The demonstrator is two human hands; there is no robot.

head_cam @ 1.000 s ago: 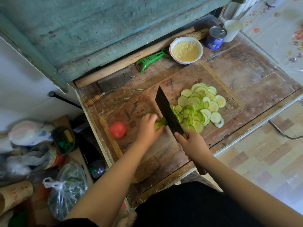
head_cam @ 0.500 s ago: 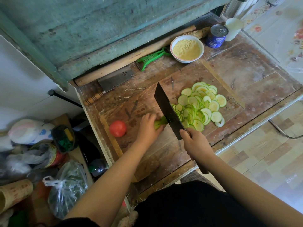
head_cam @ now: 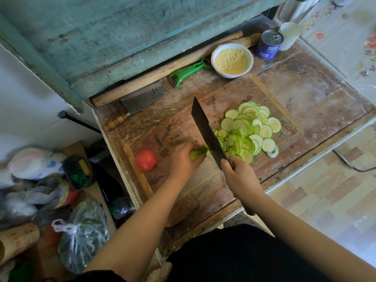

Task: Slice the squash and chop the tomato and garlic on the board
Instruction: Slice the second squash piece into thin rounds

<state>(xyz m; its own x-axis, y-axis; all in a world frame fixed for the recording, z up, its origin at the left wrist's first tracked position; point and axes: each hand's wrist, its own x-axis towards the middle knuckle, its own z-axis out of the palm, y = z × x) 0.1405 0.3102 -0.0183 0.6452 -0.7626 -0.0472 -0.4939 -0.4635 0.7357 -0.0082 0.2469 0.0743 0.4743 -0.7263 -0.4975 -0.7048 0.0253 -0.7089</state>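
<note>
on the board [head_cam: 179, 123], the squash [head_cam: 198, 154] stub sat pinched in the left hand [head_cam: 184, 159], against the cleaver [head_cam: 206, 132] gripped by the right hand [head_cam: 239, 176]. slices [head_cam: 248, 132] lay beyond the blade, tomato [head_cam: 145, 160] left of the hand, a bowl [head_cam: 232, 61] of yellow meal farther off.

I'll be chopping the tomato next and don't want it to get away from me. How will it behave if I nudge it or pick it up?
The tomato looks round and sits whole and loose on the cutting board, so a nudge would probably roll it. Its skin looks smooth, perhaps slightly slippery. It lies near the board's left edge, so it could roll off.
</note>
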